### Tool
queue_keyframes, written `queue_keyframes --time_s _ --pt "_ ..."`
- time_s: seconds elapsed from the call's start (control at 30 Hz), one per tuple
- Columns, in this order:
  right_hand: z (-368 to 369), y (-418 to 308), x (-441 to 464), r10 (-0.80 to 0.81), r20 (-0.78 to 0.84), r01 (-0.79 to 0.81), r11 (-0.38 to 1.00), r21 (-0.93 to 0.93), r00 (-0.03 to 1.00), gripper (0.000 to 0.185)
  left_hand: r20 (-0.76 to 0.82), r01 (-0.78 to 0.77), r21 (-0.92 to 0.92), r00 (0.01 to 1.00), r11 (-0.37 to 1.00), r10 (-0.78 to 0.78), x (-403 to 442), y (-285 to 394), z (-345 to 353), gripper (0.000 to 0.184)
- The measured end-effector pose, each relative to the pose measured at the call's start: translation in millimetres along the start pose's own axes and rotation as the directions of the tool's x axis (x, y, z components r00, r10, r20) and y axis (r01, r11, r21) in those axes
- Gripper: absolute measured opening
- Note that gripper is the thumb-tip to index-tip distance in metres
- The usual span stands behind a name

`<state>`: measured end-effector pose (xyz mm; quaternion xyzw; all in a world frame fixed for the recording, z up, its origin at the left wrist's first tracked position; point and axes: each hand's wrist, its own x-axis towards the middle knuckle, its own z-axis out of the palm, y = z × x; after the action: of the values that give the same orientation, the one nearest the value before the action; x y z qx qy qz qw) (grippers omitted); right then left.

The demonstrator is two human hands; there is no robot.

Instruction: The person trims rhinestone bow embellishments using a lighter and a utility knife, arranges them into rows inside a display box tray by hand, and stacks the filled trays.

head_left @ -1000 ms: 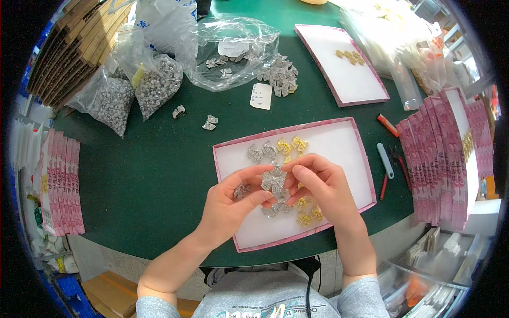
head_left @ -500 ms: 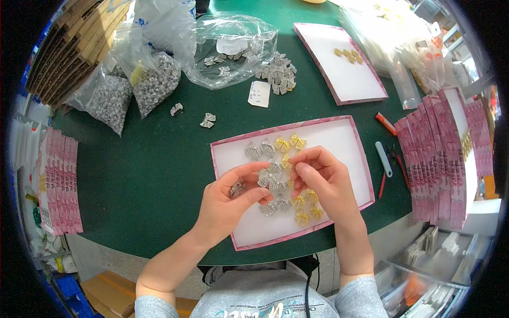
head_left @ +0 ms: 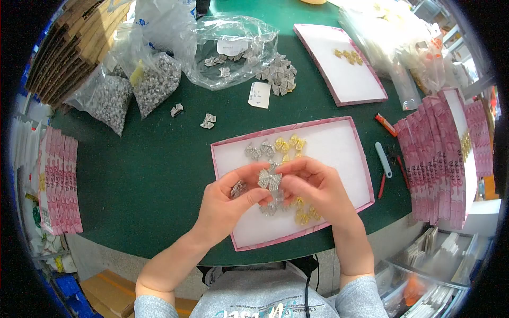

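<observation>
- A silver, bow-shaped ornament with a studded-looking surface (head_left: 269, 180) is held up over the near tray, between the two hands.
- The left hand (head_left: 228, 196) pinches its left side between thumb and fingers; another silver piece (head_left: 238, 188) shows inside that hand's curl, though whether it is held I cannot tell.
- The right hand (head_left: 318, 188) has bent fingers at the ornament's right edge; whether they grip it I cannot tell.
- Below is a shallow rectangular tray with a pink marbled rim and white lining (head_left: 347, 180), bearing silver bows (head_left: 253, 151) and shiny gold bows (head_left: 281, 144), partly hidden by the hands.
- Beyond it, on the dark green table (head_left: 132, 185), lie a white paper tag (head_left: 259, 95) and a heap of silver bows (head_left: 277, 74), beside a clear plastic bag (head_left: 233, 78).
- Right of the tray lies a light-blue-handled tool (head_left: 383, 160).
</observation>
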<state>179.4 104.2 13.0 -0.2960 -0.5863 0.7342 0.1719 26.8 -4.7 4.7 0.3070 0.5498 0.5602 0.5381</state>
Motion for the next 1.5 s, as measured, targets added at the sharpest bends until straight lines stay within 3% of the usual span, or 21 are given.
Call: queue_keyframes --time_s 0.1,0.13,0.17,0.23,0.3,0.43,0.53,0.63,0.67,0.77,0.83,0.9,1.0,1.1,1.17,1.3,1.5 --pt "0.8 -0.4 1.4 0.033 0.037 -0.035 0.997 0.064 0.999 0.018 0.004 0.013 -0.078 1.0 0.997 -0.013 -3.3 0.7 0.0 0.046" --pt "-1.4 -5.4 1.9 0.035 0.008 -0.035 0.999 0.006 0.999 0.017 0.008 0.021 -0.131 1.0 0.991 -0.02 -3.6 0.8 -1.0 0.048" --pt "-8.7 -8.7 5.5 -0.025 -0.063 0.022 0.998 -0.052 0.998 0.016 0.025 0.093 -0.34 0.996 0.936 -0.09 -2.5 2.7 -4.1 0.048" --pt "-33.5 -14.7 21.7 -0.144 -0.187 0.111 0.979 -0.173 0.972 0.014 0.103 0.228 -0.699 0.97 0.678 -0.219 -3.9 6.1 -13.8 0.049" --pt "-61.8 -18.8 48.5 -0.268 -0.256 0.115 0.865 -0.489 0.929 0.016 0.161 0.27 -0.704 0.961 0.657 -0.222 -6.5 8.2 -23.8 0.046" --pt "-78.0 -18.3 95.0 -0.333 -0.195 0.13 0.744 -0.656 0.923 0.015 0.223 0.284 -0.584 0.957 0.76 -0.186 -1.0 19.7 -35.5 0.04" --pt "-75.4 -14.3 120.1 -0.32 -0.159 0.119 0.698 -0.707 0.934 0.015 0.15 0.258 -0.44 0.966 0.86 -0.213 0.0 16.2 -51.8 0.047" --pt "-73.7 -14.7 130.8 -0.374 -0.198 0.058 0.572 -0.818 0.906 0.014 0.33 0.36 -0.726 0.93 0.586 -0.162 -0.2 8.6 -73.0 0.042" --pt "-70.0 -15.5 130.4 -0.466 -0.189 0.042 0.441 -0.897 0.864 0.015 0.279 0.317 -0.752 0.947 0.578 -0.157 -1.7 10.3 -75.6 0.042" --pt "-30.4 -24.7 124.0 -0.523 -0.109 0.203 0.502 -0.841 0.845 0.016 0.094 0.161 -0.815 0.985 0.556 -0.148 -2.0 25.5 -78.0 0.042" --pt "-1.7 -23.6 125.4 -0.467 0.082 0.353 0.531 -0.77 0.881 0.015 -0.048 0.036 -0.835 0.989 0.549 -0.138 -0.9 29.9 -80.9 0.045" --pt "21.3 -18.1 135.1 -0.479 0.315 0.49 0.297 -0.82 0.819 0.016 -0.113 -0.057 -0.797 0.992 0.602 -0.057 0.5 24.8 -87.3 0.043" --pt "45.8 -10.5 153.8 -0.534 0.453 0.62 0.182 -0.763 0.714 0.017 -0.252 -0.169 -0.751 0.967 0.638 -0.04 3.0 21.7 -86.8 0.041" --pt "63.3 -19.3 159.6 -0.425 0.424 0.555 0.257 -0.791 0.8 0.018 -0.258 -0.207 -0.75 0.966 0.628 0.01 5.3 10.7 -94.4 0.04" --pt "69.7 -22.7 157.1 -0.405 0.458 0.561 0.184 -0.807 0.792 0.018 -0.223 -0.195 -0.748 0.974 0.634 0.036 4.9 2.2 -102.0 0.037" --pt "73.4 -11.6 159.0 -0.336 0.462 0.508 0.062 -0.859 0.821 0.019 -0.313 -0.262 -0.711 0.949 0.652 0.039 4.6 11.3 -96.4 0.032" --pt "76.0 -0.3 162.6 -0.395 0.427 0.457 -0.018 -0.889 0.813 0.015 -0.297 -0.24 -0.706 0.955 0.667 0.03 4.2 21.3 -86.4 0.028"
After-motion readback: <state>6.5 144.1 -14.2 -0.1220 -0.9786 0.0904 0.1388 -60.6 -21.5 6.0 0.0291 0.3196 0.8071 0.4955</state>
